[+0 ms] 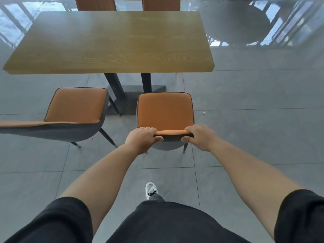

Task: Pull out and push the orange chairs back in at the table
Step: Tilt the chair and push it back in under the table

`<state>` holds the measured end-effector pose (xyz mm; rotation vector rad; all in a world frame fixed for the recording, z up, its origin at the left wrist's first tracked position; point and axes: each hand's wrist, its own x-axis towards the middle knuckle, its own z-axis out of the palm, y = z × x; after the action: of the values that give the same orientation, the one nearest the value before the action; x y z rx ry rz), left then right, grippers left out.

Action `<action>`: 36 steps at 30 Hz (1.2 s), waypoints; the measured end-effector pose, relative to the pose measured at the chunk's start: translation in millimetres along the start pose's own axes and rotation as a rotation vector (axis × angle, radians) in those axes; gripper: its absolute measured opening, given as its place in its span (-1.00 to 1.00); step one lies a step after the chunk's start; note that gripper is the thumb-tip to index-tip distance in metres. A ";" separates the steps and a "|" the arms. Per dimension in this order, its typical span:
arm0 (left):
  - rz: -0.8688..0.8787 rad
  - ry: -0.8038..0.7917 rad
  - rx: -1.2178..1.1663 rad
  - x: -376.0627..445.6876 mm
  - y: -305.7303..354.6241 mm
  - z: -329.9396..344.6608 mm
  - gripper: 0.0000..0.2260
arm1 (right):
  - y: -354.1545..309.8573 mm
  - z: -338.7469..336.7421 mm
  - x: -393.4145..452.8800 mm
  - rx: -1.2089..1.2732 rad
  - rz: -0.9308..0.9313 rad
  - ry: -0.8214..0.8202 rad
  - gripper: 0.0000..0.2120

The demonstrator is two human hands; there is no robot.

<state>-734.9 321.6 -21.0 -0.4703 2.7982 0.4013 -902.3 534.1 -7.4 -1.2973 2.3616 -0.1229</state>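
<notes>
Both hands clamp the top edge of one orange chair's backrest. Left hand: fingers curl over the front of the rim, thumb pressed against the grey back shell. Right hand: same hold, mirrored, thumb under the rim; a short strip of orange rim shows between the two hands. Arms reach forward nearly straight, bare below black sleeves.

Held chair: seat lies just beyond the hands, fully clear of the table, its front edge near the dark table base. Grey outer shell, dark tapered legs with pale tips showing below the hands.

Second orange chair: to the left of the left hand, also pulled out, apart from the held one, its backrest running off the left edge.

Wooden table: beyond both seats, rectangular, on two dark posts. Two more orange chair backs stand at its far side.

Below the hands: grey tiled floor, one white shoe stepping forward. Small white speck on the floor to the right of the held chair's seat; cannot tell what it is.
</notes>
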 end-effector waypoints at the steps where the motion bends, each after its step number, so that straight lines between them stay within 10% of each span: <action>1: -0.007 0.002 -0.004 -8.7 4.6 4.5 -0.60 | 0.1 3.1 -8.0 0.004 -0.006 -0.002 -0.58; 36: -0.030 -0.043 -0.027 -136.4 51.4 49.4 -0.59 | -37.9 57.7 -135.7 -0.019 0.034 0.010 -0.48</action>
<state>-618.1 421.5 -12.7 -0.5032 2.7443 0.4385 -785.8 631.9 -3.1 -1.2678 2.3978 -0.0969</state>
